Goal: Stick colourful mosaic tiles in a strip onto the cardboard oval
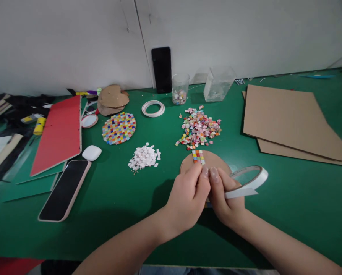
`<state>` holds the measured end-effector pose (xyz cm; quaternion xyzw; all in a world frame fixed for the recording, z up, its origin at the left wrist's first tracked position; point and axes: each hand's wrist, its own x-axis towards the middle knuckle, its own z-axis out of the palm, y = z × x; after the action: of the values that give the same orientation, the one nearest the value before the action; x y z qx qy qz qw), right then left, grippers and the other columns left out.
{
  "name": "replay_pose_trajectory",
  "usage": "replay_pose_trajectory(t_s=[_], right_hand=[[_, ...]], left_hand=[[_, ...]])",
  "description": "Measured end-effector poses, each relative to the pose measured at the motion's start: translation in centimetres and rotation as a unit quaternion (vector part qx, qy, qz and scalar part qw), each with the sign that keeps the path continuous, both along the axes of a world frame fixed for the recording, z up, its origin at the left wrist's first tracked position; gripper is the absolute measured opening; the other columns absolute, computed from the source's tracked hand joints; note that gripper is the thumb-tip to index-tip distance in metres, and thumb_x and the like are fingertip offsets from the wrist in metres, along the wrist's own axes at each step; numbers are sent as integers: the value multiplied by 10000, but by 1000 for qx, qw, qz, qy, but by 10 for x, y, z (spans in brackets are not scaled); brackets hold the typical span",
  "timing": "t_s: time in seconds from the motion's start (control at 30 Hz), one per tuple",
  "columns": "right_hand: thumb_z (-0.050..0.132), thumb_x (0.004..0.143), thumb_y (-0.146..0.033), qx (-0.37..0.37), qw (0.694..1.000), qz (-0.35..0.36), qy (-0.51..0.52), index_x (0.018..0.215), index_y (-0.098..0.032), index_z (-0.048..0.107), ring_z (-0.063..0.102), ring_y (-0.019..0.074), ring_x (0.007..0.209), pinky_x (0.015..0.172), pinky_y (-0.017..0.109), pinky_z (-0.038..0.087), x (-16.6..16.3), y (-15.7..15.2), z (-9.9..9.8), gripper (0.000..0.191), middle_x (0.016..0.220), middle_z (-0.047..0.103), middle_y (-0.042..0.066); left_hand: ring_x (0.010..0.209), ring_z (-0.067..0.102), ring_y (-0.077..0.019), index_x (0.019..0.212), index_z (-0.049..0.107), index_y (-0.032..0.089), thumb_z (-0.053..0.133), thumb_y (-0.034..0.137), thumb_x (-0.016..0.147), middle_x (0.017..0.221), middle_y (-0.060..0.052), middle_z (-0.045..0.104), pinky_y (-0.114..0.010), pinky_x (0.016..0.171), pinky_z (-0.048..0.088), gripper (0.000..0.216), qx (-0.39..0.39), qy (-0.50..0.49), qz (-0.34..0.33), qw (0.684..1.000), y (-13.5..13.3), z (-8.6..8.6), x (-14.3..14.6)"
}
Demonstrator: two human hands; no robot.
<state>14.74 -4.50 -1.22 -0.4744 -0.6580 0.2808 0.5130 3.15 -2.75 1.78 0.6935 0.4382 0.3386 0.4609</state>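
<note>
Here, our left hand (189,193) and right hand (229,200) are curled tight over the cardboard circle (216,159); the right holds a white tape roll (260,181), the left we can't tell.

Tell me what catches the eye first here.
The left hand and right hand, close together over a cardboard disc, with tape at the right one. Beyond lies a heap of colourful bits. To the left, a mosaic and a red board stand out on the green table.

Site appears to be a craft workspace: green worktop (116,206) against pale partition (87,38), bearing cardboard sheets (285,114), tape roll (153,114), loose coloured pieces (200,128), mosaic disc (119,128).
</note>
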Motion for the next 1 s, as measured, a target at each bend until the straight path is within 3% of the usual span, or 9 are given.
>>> replay_pose_trajectory(t_s=[0.4, 0.73, 1.0], right_hand=[[365, 931, -116, 10, 1000, 5, 17, 692, -208, 371, 324, 76, 440, 422, 226, 271, -1, 1, 1, 257, 568, 374, -61], [373, 947, -169, 12, 1000, -19, 18, 707, -209, 424, 335, 84, 427, 398, 226, 268, -1, 1, 2, 249, 536, 390, -59], [369, 952, -179, -3, 999, -13, 43, 688, -211, 399, 344, 87, 441, 406, 225, 273, 0, 0, 1, 267, 541, 370, -62]], left_hand=[[499, 352, -81, 686, 320, 196, 342, 212, 927, 578, 55, 397, -227, 480, 270, 243, 20, -3, -10, 1000, 1, 0, -2], [581, 423, -117, 754, 410, 192, 269, 304, 965, 645, 17, 446, -254, 564, 368, 278, -67, -64, -5, 996, -2, 1, 1], [578, 406, -105, 704, 378, 193, 329, 284, 948, 634, 29, 431, -234, 533, 341, 265, -55, -58, -5, 997, -3, 1, 1]])
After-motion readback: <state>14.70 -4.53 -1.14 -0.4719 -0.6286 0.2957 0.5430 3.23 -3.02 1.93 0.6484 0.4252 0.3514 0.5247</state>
